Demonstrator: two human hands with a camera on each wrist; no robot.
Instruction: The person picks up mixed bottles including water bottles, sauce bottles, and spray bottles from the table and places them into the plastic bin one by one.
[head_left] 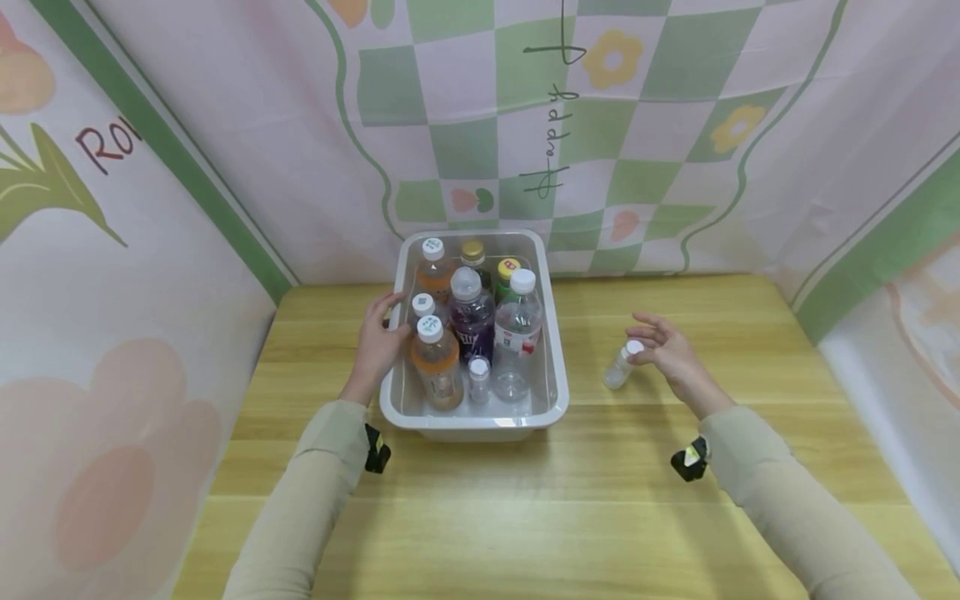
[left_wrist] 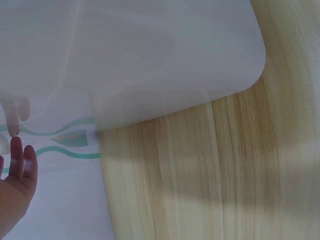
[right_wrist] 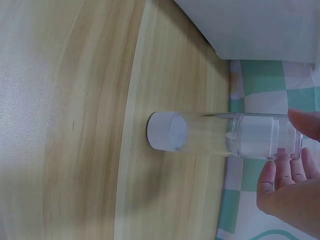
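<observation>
A light grey plastic tub (head_left: pixel 558 392) stands on the wooden table with several bottles in it. My left hand (head_left: pixel 381 342) rests at its left rim, fingers fairly straight. In the left wrist view, that hand's fingertips (left_wrist: pixel 16 145) meet the tub's outer wall (left_wrist: pixel 165 55). To the right of the tub, my right hand (head_left: pixel 671 362) holds a small clear bottle (head_left: pixel 618 371) by its white-capped top. The right wrist view shows the bottle (right_wrist: pixel 205 134) with its white base on the table, thumb and fingers around the opposite end.
Inside the tub are a purple bottle (head_left: pixel 471 321), orange-drink bottles (head_left: pixel 438 375), a tall clear bottle (head_left: pixel 517 342) and another small clear bottle (head_left: pixel 479 387). A patterned curtain (head_left: pixel 465 150) hangs behind the table (head_left: pixel 480 517).
</observation>
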